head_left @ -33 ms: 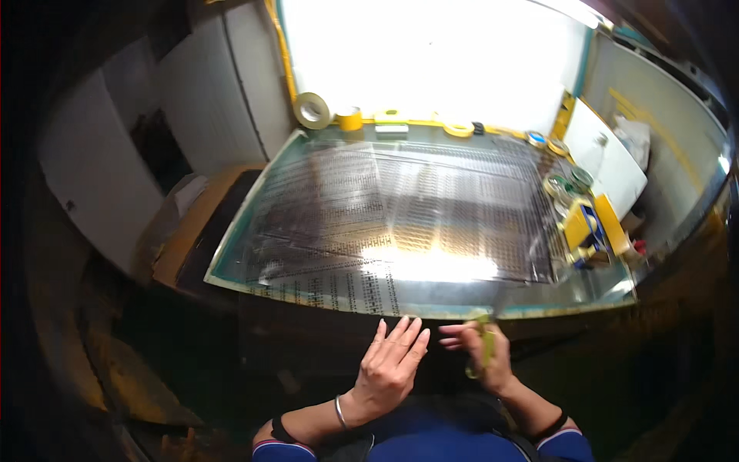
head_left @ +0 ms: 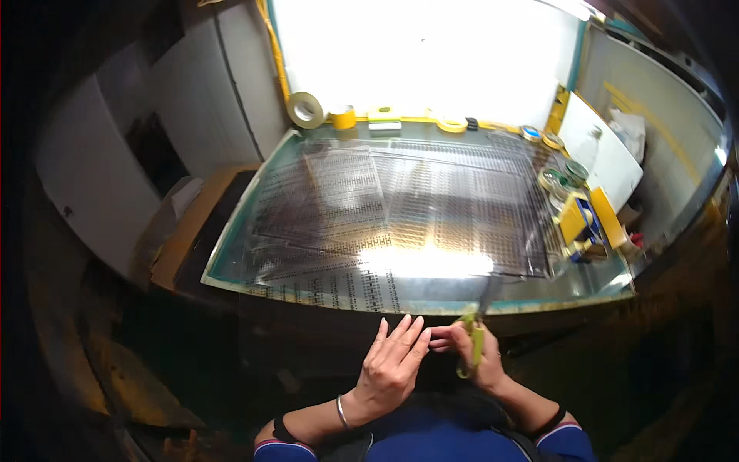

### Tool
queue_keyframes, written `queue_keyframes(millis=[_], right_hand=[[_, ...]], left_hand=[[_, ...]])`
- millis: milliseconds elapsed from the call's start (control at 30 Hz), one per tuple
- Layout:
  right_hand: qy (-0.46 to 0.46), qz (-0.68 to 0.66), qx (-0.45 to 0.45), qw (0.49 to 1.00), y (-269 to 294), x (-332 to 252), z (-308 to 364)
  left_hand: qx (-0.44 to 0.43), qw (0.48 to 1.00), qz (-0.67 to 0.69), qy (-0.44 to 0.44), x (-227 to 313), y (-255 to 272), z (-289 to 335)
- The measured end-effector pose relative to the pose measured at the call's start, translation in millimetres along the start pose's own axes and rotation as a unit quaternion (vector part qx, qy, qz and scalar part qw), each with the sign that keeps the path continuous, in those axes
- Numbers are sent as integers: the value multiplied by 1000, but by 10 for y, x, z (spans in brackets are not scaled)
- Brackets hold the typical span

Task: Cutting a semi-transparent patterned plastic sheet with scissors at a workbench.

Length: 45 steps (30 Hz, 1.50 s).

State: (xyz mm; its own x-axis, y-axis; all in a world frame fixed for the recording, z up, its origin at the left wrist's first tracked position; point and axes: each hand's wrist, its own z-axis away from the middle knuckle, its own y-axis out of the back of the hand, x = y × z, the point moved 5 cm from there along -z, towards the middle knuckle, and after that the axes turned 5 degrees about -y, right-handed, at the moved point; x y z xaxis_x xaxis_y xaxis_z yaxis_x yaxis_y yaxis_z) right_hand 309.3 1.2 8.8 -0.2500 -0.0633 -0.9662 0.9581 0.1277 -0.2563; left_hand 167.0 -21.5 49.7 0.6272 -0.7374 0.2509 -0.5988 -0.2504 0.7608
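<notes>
My left hand [head_left: 391, 362] lies flat with its fingers stretched out, just off the near edge of the glass-topped table [head_left: 431, 299]. Nothing is held in it. My right hand [head_left: 483, 360] grips scissors [head_left: 476, 346] by their yellow-green handles, blades pointing away over the table's edge. Its fingertips are close to the left hand's fingers; whether they touch I cannot tell. Beyond the hands, transparent film sheets [head_left: 454, 200] printed with rows of dark marks cover much of the glass. A narrower printed film [head_left: 346, 185] overlaps them on the left.
Along the far edge are a large tape roll [head_left: 305, 111], a yellow tape roll [head_left: 343, 117] and another yellow roll [head_left: 452, 124]. To the right stand clear tape rolls [head_left: 575, 172] and a yellow-and-blue tape dispenser [head_left: 581, 219]. A bright white panel [head_left: 423, 61] rises behind.
My right hand has shifted slightly left with the scissors, bringing its fingers closer to my left hand. The left hand stays nearly still, and the whole view has shifted a little.
</notes>
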Motion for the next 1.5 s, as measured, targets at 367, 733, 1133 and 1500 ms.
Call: queue_keyframes(millis=[367, 733, 1133, 1500], right_hand=[[-121, -44, 30, 991, 137, -115, 137], [-106, -22, 107, 988, 563, -143, 195], [-116, 47, 150, 981, 519, -137, 262], [-57, 7, 139, 989, 569, -476, 128]], left_hand=[[111, 991, 58, 56, -320, 962, 9], [86, 640, 541, 539, -1638, 721, 992], [25, 815, 409, 409, -1460, 916, 387], [201, 847, 285, 402, -1163, 940, 544]])
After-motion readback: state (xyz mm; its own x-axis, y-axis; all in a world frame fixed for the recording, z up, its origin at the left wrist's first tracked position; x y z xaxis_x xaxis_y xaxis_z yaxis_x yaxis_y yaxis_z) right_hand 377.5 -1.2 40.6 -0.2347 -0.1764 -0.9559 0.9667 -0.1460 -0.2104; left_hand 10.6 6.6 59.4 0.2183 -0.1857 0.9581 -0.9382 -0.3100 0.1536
